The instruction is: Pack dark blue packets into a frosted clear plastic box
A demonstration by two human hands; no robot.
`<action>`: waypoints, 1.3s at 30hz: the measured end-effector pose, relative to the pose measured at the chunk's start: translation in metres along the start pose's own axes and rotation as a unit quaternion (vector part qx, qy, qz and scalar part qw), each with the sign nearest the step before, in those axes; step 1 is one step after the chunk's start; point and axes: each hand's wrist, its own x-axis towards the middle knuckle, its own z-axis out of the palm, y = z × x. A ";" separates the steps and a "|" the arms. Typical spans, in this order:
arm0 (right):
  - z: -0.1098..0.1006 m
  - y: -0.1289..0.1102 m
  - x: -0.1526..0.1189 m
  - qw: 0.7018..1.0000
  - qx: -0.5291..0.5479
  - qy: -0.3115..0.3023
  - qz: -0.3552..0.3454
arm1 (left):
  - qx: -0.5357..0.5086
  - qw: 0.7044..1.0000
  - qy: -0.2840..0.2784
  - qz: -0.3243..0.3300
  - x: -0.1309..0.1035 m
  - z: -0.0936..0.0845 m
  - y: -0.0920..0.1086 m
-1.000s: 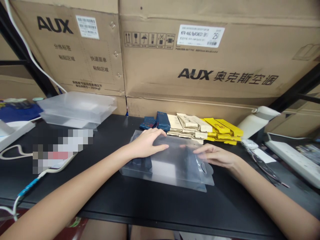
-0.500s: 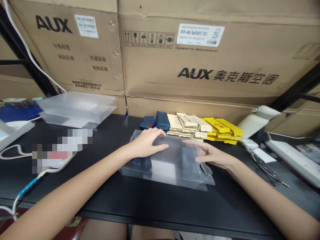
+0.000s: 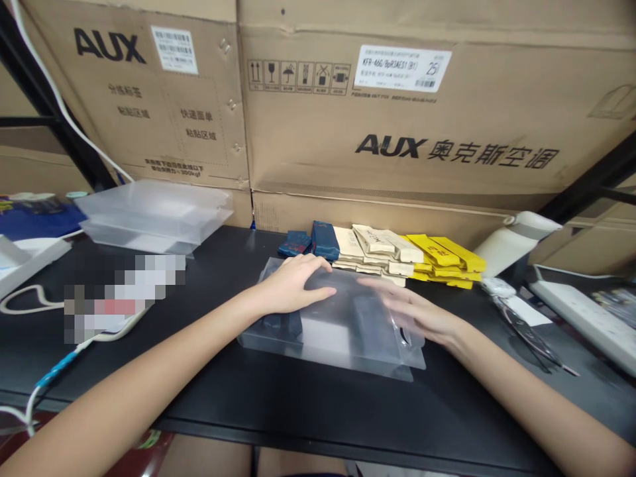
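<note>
The front edge of the black desk (image 3: 278, 417) is running below my forearms, and just behind it a clear plastic box (image 3: 325, 341) is lying flat in front of me, between my two hands. My left hand (image 3: 294, 283) is resting over the box's far left part, its thumb standing well away from the fingers. My right hand (image 3: 422, 313) is reaching over the right end, beside the flap (image 3: 416, 346) with a cut-out; its fingers are stretching forward but blurring, so I cannot tell whether they are gripping anything. Just behind the box, blue packets (image 3: 324, 240), cream packets (image 3: 375, 246) and yellow packets (image 3: 442, 260) are sitting in a row, left to right. Farther left, more clear boxes (image 3: 154, 212) are lying stacked; on the right, a white bottle (image 3: 521, 242) is leaning. Behind everything, a printed cardboard carton (image 3: 308, 146) is standing.
</note>
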 end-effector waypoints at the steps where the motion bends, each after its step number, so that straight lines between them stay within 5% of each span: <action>1: 0.003 0.000 0.000 1.000 0.011 0.005 0.012 | -0.001 1.000 0.001 0.001 0.000 0.000 0.000; 19: 0.007 0.003 0.006 0.994 0.077 0.067 0.031 | -0.005 1.000 0.002 -0.003 0.000 0.000 0.001; 39: 0.008 0.001 0.002 1.000 0.011 0.022 0.019 | -0.062 0.998 0.016 0.018 0.001 -0.004 0.007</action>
